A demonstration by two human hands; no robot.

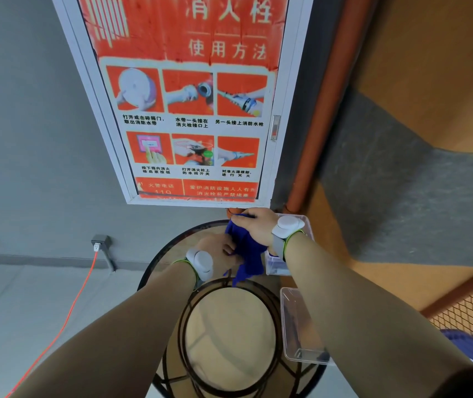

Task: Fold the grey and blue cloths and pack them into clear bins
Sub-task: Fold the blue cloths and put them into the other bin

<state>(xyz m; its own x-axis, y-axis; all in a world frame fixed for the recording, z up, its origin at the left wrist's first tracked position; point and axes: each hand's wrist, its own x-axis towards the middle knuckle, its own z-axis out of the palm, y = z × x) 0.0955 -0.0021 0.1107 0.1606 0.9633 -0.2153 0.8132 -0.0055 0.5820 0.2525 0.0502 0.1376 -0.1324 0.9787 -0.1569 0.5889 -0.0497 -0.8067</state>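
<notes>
Blue cloth [248, 255] is bunched in mid-air at centre frame, above the far part of the round counter [169, 254]. Right grip [258, 228] clenches its top; left grip [219, 251] pinches a lower fold; a tail hangs loose. Risk: the cloth is crumpled, edges unmatched, so a fold made in the air likely comes out lopsided. Clear bin [277, 267] sits just under the right wrist; a sweeping forearm could shove it. Second bin [301, 326], lower right, lies near the rim.
</notes>
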